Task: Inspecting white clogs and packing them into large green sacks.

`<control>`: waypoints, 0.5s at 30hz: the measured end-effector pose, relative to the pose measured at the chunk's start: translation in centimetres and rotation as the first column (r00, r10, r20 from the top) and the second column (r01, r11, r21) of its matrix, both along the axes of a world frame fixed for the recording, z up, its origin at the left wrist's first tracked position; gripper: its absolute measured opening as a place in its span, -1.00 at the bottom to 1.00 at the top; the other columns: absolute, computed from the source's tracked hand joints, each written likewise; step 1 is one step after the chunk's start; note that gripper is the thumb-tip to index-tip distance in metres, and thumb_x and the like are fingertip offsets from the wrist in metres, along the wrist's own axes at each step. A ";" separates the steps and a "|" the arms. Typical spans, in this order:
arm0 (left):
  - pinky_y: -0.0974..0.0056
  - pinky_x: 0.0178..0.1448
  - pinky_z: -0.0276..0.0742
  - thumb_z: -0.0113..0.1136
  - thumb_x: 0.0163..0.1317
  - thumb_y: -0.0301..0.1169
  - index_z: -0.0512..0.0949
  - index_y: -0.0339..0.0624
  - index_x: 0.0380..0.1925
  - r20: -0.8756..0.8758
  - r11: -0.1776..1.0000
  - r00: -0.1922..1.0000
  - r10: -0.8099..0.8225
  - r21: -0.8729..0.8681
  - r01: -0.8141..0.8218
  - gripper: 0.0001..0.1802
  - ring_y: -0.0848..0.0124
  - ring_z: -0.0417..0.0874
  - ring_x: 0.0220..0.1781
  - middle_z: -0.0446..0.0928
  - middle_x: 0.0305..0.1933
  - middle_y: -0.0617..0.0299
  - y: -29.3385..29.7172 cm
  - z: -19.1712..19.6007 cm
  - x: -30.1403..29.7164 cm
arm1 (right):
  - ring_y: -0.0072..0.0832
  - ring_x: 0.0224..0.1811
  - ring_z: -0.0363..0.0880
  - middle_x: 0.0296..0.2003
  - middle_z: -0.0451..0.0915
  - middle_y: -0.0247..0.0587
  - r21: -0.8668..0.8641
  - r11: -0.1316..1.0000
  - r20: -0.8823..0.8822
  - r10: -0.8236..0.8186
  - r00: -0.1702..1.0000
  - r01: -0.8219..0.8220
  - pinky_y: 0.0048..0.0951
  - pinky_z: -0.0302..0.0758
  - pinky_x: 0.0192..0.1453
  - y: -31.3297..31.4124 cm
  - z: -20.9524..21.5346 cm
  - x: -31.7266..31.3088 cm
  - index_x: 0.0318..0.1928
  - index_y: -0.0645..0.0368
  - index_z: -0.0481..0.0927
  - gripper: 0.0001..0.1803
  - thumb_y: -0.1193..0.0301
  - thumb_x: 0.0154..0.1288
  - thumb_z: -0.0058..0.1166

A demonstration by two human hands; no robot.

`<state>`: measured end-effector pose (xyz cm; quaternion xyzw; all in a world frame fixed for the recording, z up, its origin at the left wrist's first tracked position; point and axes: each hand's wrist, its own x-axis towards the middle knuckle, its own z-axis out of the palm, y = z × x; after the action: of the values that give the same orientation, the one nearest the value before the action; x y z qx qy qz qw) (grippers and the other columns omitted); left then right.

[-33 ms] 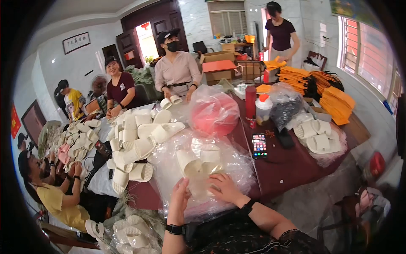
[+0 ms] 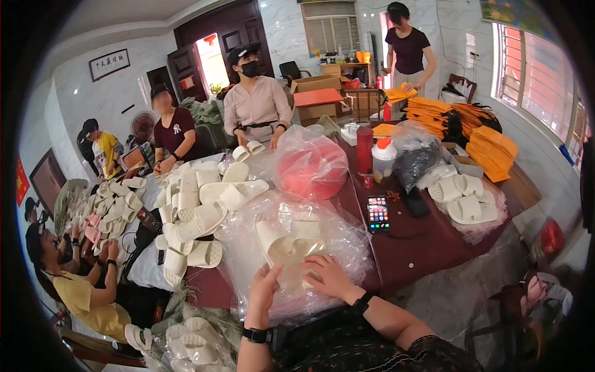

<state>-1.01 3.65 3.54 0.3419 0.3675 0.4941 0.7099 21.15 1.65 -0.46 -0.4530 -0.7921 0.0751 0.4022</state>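
Observation:
A pair of cream slippers lies inside a clear plastic bag in front of me, one slipper (image 2: pixel 269 235) on the left and the other slipper (image 2: pixel 306 228) on the right. My left hand (image 2: pixel 263 290) is beside the near end of the left slipper, fingers extended upward and touching the bag's near edge. Over the near end of the right slipper, my right hand (image 2: pixel 330 276) lies with its fingers stretched out and spread on the bag. More clear plastic sheeting (image 2: pixel 347 248) spreads out beneath and around the pair.
Loose cream slippers (image 2: pixel 207 214) are heaped to the left. A pink bundle in plastic (image 2: pixel 316 167) sits beyond the pair. To the right are a phone (image 2: pixel 378 212), a bottle (image 2: pixel 384 158) and more slippers (image 2: pixel 468 208). Co-workers stand or sit around the table.
My left hand has shifted slightly toward the slippers, and its fingers are nearer the left slipper's near end. My right hand stays nearly in place on the bag.

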 end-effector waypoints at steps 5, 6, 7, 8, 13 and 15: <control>0.31 -0.14 0.55 0.43 -0.02 -0.26 0.48 -0.40 -0.04 -0.667 0.844 0.694 0.273 0.512 0.160 -0.41 0.33 0.65 -0.18 0.61 -0.14 0.08 1.2 -2.3 1.1 | -0.30 0.14 0.33 0.04 0.45 -0.28 -0.007 1.000 0.030 -0.006 1.000 0.006 -0.23 0.20 0.22 0.0 -0.2 -0.3 0.00 -0.04 0.55 -0.65 0.16 0.24 0.06; 0.31 -0.14 0.55 0.43 -0.02 -0.26 0.48 -0.40 -0.04 -0.665 0.841 0.696 0.269 0.515 0.167 -0.41 0.33 0.65 -0.18 0.61 -0.14 0.08 1.2 -2.4 1.2 | -0.30 0.14 0.33 0.04 0.45 -0.28 -0.004 1.000 0.031 -0.014 0.999 0.014 -0.23 0.20 0.22 -0.1 -0.2 -0.2 0.00 -0.04 0.55 -0.65 0.16 0.24 0.06; 0.30 -0.15 0.55 0.41 -0.02 -0.31 0.50 -0.41 -0.06 -0.676 0.867 0.683 0.276 0.482 0.127 -0.45 0.34 0.65 -0.20 0.62 -0.19 0.09 1.1 -2.4 1.2 | -0.32 0.14 0.34 0.03 0.46 -0.30 0.019 1.000 0.033 -0.021 0.999 0.020 -0.25 0.22 0.19 0.0 -0.2 -0.1 -0.01 -0.03 0.56 -0.66 0.17 0.23 0.08; 0.29 -0.16 0.56 0.39 -0.01 -0.35 0.51 -0.43 -0.09 -0.687 0.890 0.670 0.281 0.447 0.085 -0.50 0.34 0.65 -0.22 0.64 -0.23 0.10 1.1 -2.5 1.2 | -0.33 0.14 0.35 0.02 0.48 -0.31 0.042 0.999 0.037 -0.026 0.999 0.025 -0.27 0.24 0.15 -0.1 -0.2 0.0 -0.02 -0.03 0.56 -0.67 0.18 0.22 0.10; 0.31 -0.14 0.54 0.25 0.08 -0.49 0.50 -0.38 -0.05 -0.426 0.950 0.874 0.233 0.292 -0.111 -0.61 0.35 0.64 -0.23 0.63 -0.20 0.13 0.0 -3.4 0.7 | -0.26 0.20 0.30 0.08 0.42 -0.22 -0.101 0.993 -0.150 0.044 0.988 -0.060 -0.18 0.18 0.27 0.1 0.1 0.3 0.01 0.02 0.55 -0.63 0.24 0.19 0.15; 0.32 -0.15 0.54 0.20 0.11 -0.53 0.50 -0.36 -0.03 -0.312 0.962 0.924 0.219 0.228 -0.151 -0.63 0.35 0.64 -0.24 0.63 -0.19 0.14 -1.2 -2.7 0.8 | -0.21 0.23 0.26 0.12 0.39 -0.17 -0.176 0.975 -0.292 0.080 0.953 -0.136 -0.14 0.14 0.32 0.0 0.5 0.6 0.05 0.04 0.53 -0.58 0.24 0.17 0.17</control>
<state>-0.26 2.47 0.85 0.4539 0.4619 0.5284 0.5491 21.73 1.69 0.05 -0.4304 -0.7389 0.2380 0.4606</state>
